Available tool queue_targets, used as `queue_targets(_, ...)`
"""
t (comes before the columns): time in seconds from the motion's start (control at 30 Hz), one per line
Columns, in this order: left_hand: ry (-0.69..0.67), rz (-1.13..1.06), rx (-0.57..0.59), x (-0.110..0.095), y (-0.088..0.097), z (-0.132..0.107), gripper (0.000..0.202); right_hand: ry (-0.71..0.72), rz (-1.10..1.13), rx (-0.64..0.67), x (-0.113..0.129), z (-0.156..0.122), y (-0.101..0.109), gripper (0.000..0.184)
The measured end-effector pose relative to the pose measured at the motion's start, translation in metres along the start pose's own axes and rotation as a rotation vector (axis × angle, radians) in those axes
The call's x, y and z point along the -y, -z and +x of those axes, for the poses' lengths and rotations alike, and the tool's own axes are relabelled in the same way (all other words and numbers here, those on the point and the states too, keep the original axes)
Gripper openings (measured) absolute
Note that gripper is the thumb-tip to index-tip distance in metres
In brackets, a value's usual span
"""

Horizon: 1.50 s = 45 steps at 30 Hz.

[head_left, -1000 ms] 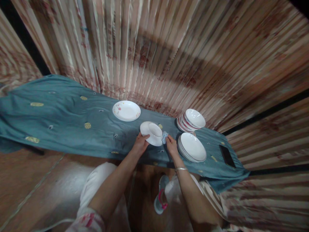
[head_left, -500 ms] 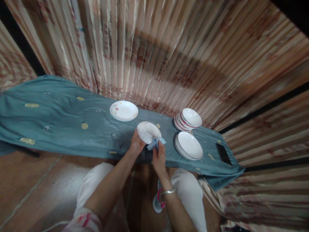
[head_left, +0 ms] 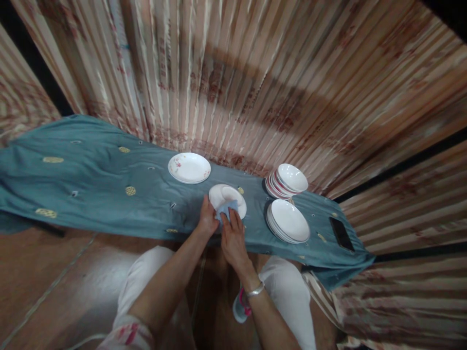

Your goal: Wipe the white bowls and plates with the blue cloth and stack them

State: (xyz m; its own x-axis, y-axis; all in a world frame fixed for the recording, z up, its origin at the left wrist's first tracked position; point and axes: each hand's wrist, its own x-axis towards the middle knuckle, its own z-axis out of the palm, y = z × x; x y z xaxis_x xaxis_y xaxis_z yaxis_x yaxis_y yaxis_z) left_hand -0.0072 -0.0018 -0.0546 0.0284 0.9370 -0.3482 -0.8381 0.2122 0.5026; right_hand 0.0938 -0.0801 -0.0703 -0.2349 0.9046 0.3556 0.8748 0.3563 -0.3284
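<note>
Behind the teal-draped table (head_left: 98, 184), the patterned curtain (head_left: 237, 82) bears dark character-like marks, too blurred to read. Rightward come a floral plate (head_left: 191, 168), the left hand (head_left: 207, 217) gripping a white dish (head_left: 215, 196) over the table, the right hand (head_left: 233, 238) pinching a blue cloth (head_left: 226, 209) against it, stacked bowls (head_left: 293, 178), stacked plates (head_left: 290, 220) and a black phone (head_left: 342, 234).

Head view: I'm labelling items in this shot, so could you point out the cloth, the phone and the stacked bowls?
Cloth (head_left: 226, 207), head view: on its bunched middle.
Phone (head_left: 342, 234), head view: on the middle of its dark face.
Bowls (head_left: 289, 179), head view: on the inside of the uppermost one.
</note>
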Motion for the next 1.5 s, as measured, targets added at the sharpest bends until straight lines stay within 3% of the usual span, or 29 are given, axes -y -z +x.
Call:
queue_targets(0.23, 0.09, -0.112, -0.032, -0.005, -0.007, -0.007, 0.044, 0.083, -0.035, 0.219, 0.008, 0.045, 0.018, 0.049)
queue_targets(0.37, 0.123, -0.18, -0.053, -0.004, -0.007, -0.01, 0.047, 0.087, -0.032, 0.236, 0.015, 0.061, 0.018, 0.045)
queue_targets(0.5, 0.147, -0.203, -0.082, -0.004, -0.005, -0.008, 0.048, 0.127, -0.054, 0.239, 0.011, 0.055, 0.02, 0.046)
queue_targets(0.77, 0.183, -0.234, -0.005, -0.01, -0.007, -0.007, 0.061, 0.22, -0.137, 0.181, -0.029, 0.014, 0.03, 0.054)
queue_targets(0.97, 0.134, -0.203, -0.015, -0.013, -0.016, -0.017, 0.06, 0.057, -0.078, 0.06, -0.057, 0.004, 0.025, 0.046)
queue_targets(1.1, 0.144, -0.167, -0.047, -0.014, -0.02, -0.02, 0.057, -0.014, -0.049, -0.016, -0.073, 0.015, 0.017, 0.047)
queue_targets(1.27, 0.146, -0.179, -0.079, -0.014, -0.024, -0.022, 0.057, -0.005, -0.065, -0.065, -0.092, 0.043, 0.005, 0.047)
queue_targets(1.5, 0.169, -0.192, -0.096, -0.014, -0.023, -0.02, 0.058, -0.012, -0.136, -0.023, -0.096, 0.085, -0.012, 0.044)
